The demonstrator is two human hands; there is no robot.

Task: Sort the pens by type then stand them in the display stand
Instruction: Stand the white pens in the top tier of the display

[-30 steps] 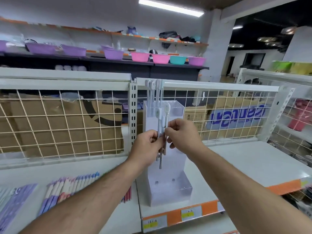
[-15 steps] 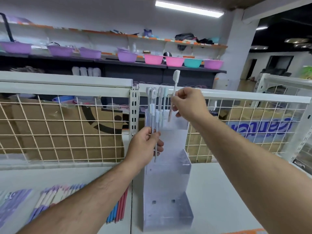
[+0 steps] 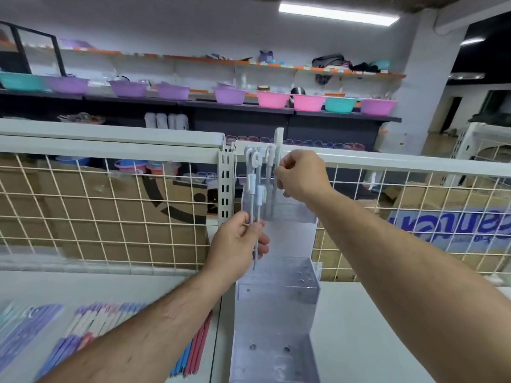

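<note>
Left hand curls tight round two white capped pens, tips down, just in front of the clear acrylic stepped display stand, while the right hand pinches a third white pen upright at the stand's far, top tier. Roughly three more white pens stand in that tier, overlapping too much for a sure count. Behind the stand runs a white wire-mesh panel, with loose pastel pens left of it and white shelf showing right.

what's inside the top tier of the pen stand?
White pens stand upright in the display stand's top tier; the right hand pinches another pen there. The left hand and its held pens cover some lower ends.
</note>
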